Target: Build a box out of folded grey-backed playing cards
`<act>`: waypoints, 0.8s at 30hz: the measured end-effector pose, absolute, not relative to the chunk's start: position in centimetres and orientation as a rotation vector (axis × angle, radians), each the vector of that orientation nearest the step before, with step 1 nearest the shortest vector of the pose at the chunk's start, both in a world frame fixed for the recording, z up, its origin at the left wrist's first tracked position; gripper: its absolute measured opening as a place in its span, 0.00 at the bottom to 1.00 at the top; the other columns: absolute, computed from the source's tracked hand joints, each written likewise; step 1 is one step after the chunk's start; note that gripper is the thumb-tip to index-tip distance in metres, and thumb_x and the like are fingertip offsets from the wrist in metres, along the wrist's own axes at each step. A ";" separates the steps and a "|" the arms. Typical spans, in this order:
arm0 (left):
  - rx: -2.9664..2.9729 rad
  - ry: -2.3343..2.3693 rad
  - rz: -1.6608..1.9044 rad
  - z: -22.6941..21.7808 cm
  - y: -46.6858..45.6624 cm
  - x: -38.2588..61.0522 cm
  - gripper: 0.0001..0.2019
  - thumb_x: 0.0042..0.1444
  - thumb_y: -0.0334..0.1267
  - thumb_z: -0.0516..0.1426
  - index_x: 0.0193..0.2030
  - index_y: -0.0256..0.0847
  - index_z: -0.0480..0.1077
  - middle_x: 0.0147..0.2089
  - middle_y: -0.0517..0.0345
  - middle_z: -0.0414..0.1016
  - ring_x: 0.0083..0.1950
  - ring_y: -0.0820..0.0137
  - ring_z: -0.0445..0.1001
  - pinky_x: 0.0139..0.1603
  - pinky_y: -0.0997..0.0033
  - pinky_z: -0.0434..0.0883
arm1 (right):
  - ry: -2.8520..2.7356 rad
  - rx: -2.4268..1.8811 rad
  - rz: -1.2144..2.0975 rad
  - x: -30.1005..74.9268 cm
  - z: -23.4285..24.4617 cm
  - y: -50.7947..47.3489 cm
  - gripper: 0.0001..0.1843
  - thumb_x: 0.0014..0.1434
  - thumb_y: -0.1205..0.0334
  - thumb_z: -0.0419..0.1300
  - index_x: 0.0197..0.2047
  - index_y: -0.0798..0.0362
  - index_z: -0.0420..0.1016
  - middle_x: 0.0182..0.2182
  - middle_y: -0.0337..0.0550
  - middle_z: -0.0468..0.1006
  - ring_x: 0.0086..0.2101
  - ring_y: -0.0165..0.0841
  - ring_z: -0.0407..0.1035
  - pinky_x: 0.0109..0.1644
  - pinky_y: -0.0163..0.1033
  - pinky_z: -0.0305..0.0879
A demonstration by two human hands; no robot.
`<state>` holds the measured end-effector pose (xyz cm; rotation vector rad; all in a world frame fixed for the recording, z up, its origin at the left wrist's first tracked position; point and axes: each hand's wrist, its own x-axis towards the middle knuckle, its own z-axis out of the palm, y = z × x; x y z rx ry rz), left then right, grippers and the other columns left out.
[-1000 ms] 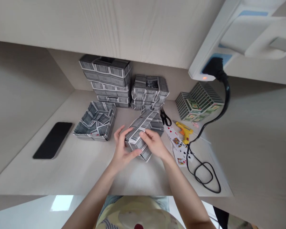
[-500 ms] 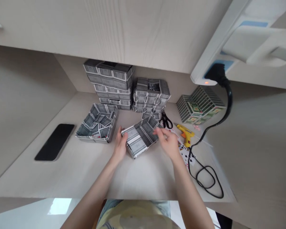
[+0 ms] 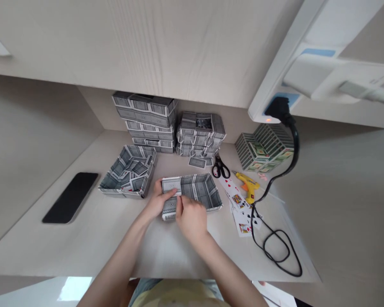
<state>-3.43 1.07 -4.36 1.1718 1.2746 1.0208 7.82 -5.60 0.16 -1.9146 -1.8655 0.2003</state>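
A shallow box made of grey-backed playing cards (image 3: 205, 192) lies on the desk in front of me, its left part covered and its right part open. My left hand (image 3: 156, 204) grips the covered end, thumb on top. With curled fingers, my right hand (image 3: 192, 216) pinches at the inner edge of the cover, its fingertips partly hidden. A second card box (image 3: 144, 183), left of my hands, contains loose cards (image 3: 135, 169).
Stacked card boxes (image 3: 144, 108) stand at the back, with another stack (image 3: 200, 134) beside them. To the right are black scissors (image 3: 220, 168), a yellow glue gun (image 3: 248, 186), loose playing cards (image 3: 238, 204) and a looping black cable (image 3: 275, 232). A phone (image 3: 71, 197) lies left.
The box has turned level and come lower, its open part now facing right. My right hand has moved left from the box's far right wall to the cover's edge.
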 end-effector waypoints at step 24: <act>1.165 1.151 0.927 -4.1 0.7 -4.7 0.23 0.51 0.55 0.47 0.38 0.37 0.70 0.36 0.55 0.74 0.38 0.66 0.70 0.40 0.70 0.64 | -0.989 -1.545 0.724 21.1 -2.7 -4.0 0.20 0.53 0.50 0.52 0.42 0.54 0.72 0.41 0.48 0.75 0.40 0.38 0.68 0.44 0.46 0.64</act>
